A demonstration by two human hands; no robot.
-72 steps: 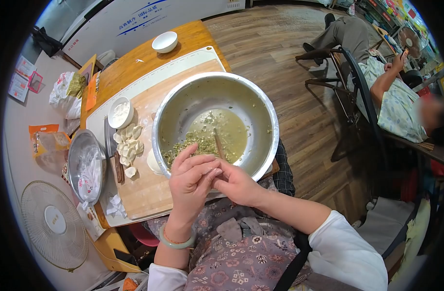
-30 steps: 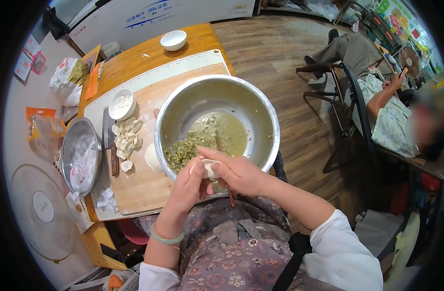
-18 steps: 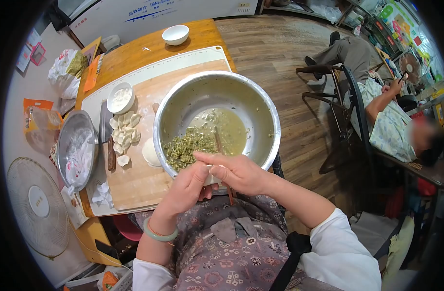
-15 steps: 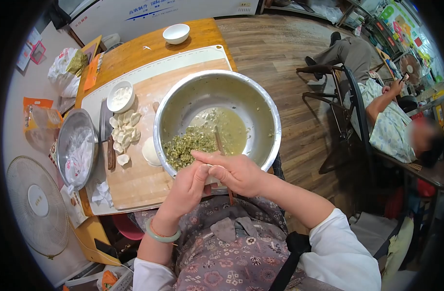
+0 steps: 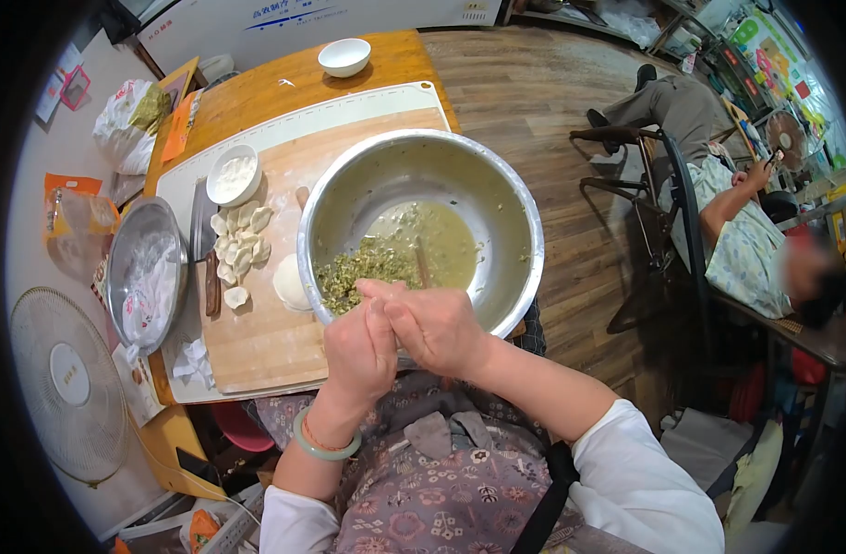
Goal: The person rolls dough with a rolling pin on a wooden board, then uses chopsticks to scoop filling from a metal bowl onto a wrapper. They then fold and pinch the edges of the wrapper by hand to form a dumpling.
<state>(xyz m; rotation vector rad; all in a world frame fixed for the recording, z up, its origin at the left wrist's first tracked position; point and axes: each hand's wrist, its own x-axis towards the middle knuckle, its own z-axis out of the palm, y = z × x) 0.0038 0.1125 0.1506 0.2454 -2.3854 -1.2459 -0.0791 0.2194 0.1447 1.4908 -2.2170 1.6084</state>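
At the left, a steel bowl (image 5: 169, 228) holds plastic bags; beside it, a wooden-handled knife (image 5: 213, 283) and small pale dough pieces (image 5: 243, 246) rest on the board (image 5: 275, 355). A pale round (image 5: 291, 283) sits against the basin (image 5: 511, 212), near the left hand (image 5: 358, 358). That hand presses against the right hand (image 5: 443, 331) above the basin's near rim, fingers curled, thumbs side by side; whether they grasp anything cannot be told. Even, gentle pressure from both palms would suit this best, clear of the chopped green mixture (image 5: 368, 261) and the stick (image 5: 422, 265) in the liquid.
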